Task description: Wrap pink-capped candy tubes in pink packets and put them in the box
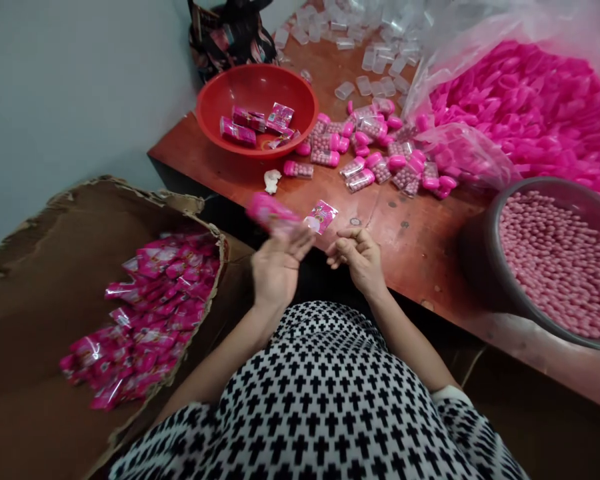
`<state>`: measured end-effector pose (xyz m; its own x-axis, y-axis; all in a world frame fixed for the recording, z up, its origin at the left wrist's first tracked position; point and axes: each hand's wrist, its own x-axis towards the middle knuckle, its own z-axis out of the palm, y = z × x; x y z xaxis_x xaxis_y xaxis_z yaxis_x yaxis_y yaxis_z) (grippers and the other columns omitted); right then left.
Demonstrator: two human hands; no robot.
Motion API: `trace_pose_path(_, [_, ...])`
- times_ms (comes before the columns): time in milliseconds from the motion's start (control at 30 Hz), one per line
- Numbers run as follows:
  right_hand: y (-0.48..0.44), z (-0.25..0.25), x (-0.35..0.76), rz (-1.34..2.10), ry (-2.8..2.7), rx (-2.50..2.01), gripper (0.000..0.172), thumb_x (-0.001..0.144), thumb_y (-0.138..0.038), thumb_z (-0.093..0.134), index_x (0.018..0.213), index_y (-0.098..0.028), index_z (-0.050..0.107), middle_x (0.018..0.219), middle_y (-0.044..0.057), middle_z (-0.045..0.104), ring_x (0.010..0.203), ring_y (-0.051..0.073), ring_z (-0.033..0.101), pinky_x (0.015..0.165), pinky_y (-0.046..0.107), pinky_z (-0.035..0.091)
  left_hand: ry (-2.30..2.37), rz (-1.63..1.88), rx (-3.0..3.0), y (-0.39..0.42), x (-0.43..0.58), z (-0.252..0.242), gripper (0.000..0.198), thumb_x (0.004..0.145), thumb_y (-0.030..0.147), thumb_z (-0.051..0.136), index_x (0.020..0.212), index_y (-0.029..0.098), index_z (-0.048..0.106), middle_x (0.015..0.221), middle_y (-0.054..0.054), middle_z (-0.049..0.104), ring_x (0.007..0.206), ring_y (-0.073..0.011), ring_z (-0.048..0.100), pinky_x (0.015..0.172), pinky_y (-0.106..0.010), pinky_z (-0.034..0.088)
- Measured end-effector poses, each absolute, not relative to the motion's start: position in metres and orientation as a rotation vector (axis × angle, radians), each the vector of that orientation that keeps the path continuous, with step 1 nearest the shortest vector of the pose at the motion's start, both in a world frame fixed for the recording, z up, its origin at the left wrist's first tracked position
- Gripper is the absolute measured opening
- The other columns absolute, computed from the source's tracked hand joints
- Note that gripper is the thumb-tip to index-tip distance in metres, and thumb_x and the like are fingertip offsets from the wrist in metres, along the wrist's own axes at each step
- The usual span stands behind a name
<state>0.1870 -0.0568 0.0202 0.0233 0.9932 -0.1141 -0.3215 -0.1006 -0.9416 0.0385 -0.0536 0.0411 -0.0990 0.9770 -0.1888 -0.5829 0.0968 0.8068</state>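
The left hand (277,263) was raised at the near edge of the brown surface (405,233), its fingers (300,243) stretched out. A blurred pink packet (270,212) was at their tips; I cannot tell if they gripped it. A second small packet (321,215) was just beside it, between the two hands. It had a printed picture, but the writing was too small to read. The right hand (357,257) had its fingers curled together, with nothing seen inside.

On the far left stood a red bowl (230,93) with some packets. Right of it lay small bottles (365,150) with pink caps. A grey bowl (480,253) on the right held pink round sweets (555,260). On the near left, a cardboard box (40,267) held a pile of packets (150,313).
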Motion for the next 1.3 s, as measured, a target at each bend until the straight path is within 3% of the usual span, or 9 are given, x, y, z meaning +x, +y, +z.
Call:
trace_pose_path(100, [-0.056,0.018,0.196,1.326,-0.9,-1.139,0.028,0.079,-0.046,0.064,0.086,-0.021,0.053,0.064,-0.005,0.067,0.048,0.008,0.061,0.044,0.018,0.048,1.086,1.665,0.697,-0.047,0.01,0.034,0.064,0.077,0.074,0.041,0.107,0.024,0.067,0.105,-0.007,0.072,0.097,-0.0225,0.068,0.092,-0.043,0.05])
trace_pose_path(167, [-0.055,0.015,0.202,1.272,-0.913,-1.214,0.028,0.08,-0.046,0.063,0.081,-0.02,0.053,0.062,-0.004,0.066,0.046,0.007,0.059,0.044,0.018,0.046,1.242,1.569,0.966,-0.035,0.004,0.02,0.058,0.079,0.066,0.05,0.115,0.023,0.064,0.113,-0.009,0.069,0.106,-0.0242,0.064,0.098,-0.045,0.046])
trace_pose_path(267, [-0.056,0.012,0.206,1.26,-0.96,-1.298,0.029,0.08,-0.047,0.063,0.078,-0.02,0.054,0.062,-0.003,0.066,0.047,0.007,0.058,0.045,0.018,0.045,1.408,1.258,1.529,-0.009,0.017,-0.007,0.046,0.072,0.046,0.071,0.11,0.021,0.068,0.125,-0.01,0.063,0.126,-0.0286,0.05,0.112,-0.048,0.029])
trace_pose_path(433, [-0.057,0.014,0.204,1.283,-1.015,-1.37,0.03,0.08,-0.049,0.062,0.078,-0.02,0.057,0.062,-0.002,0.065,0.049,0.008,0.057,0.048,0.02,0.045,1.504,1.091,1.779,0.02,0.045,-0.03,0.019,0.074,0.031,0.071,0.093,0.029,0.074,0.124,-0.003,0.064,0.135,-0.03,0.038,0.117,-0.052,0.007])
trace_pose_path(700, [-0.035,0.014,0.2,1.259,-1.067,-1.325,0.033,0.078,-0.051,0.063,0.075,-0.019,0.056,0.063,-0.003,0.064,0.05,0.007,0.056,0.049,0.019,0.045,1.571,1.15,1.865,0.024,0.052,-0.039,0.017,0.085,0.032,0.058,0.089,0.028,0.074,0.115,-0.002,0.069,0.129,-0.0255,0.044,0.116,-0.05,0.009])
trace_pose_path(933, [-0.043,0.014,0.203,1.23,-1.11,-1.302,0.029,0.08,-0.047,0.062,0.075,-0.019,0.056,0.063,-0.003,0.063,0.05,0.007,0.056,0.049,0.019,0.044,1.523,1.106,1.947,0.019,0.049,-0.036,0.023,0.078,0.036,0.067,0.098,0.027,0.073,0.119,-0.005,0.066,0.132,-0.0275,0.043,0.116,-0.051,0.011])
trace_pose_path(1100, [-0.043,0.011,0.204,1.214,-1.095,-1.311,0.03,0.08,-0.048,0.062,0.076,-0.019,0.056,0.065,-0.002,0.063,0.052,0.008,0.056,0.05,0.02,0.045,1.533,1.17,1.811,0.021,0.051,-0.036,0.012,0.081,0.031,0.064,0.087,0.029,0.074,0.112,-0.002,0.07,0.131,-0.0259,0.044,0.115,-0.053,0.008])
trace_pose_path(1200, [-0.033,0.008,0.198,1.161,-0.984,-1.298,0.031,0.075,-0.046,0.067,0.088,-0.02,0.057,0.078,-0.001,0.065,0.061,0.009,0.06,0.053,0.021,0.048,1.485,1.246,1.742,0.016,0.053,-0.03,0.014,0.081,0.03,0.063,0.089,0.028,0.074,0.113,-0.003,0.069,0.13,-0.0243,0.045,0.116,-0.052,0.009])
trace_pose_path(1300, [-0.019,0.004,0.191,1.188,-0.817,-1.212,0.044,0.066,-0.04,0.074,0.1,-0.023,0.052,0.086,-0.003,0.063,0.07,0.01,0.062,0.062,0.023,0.051,1.38,1.303,1.669,0.002,0.057,-0.016,0.016,0.08,0.028,0.064,0.093,0.029,0.074,0.118,-0.003,0.067,0.131,-0.0227,0.044,0.116,-0.049,0.014])
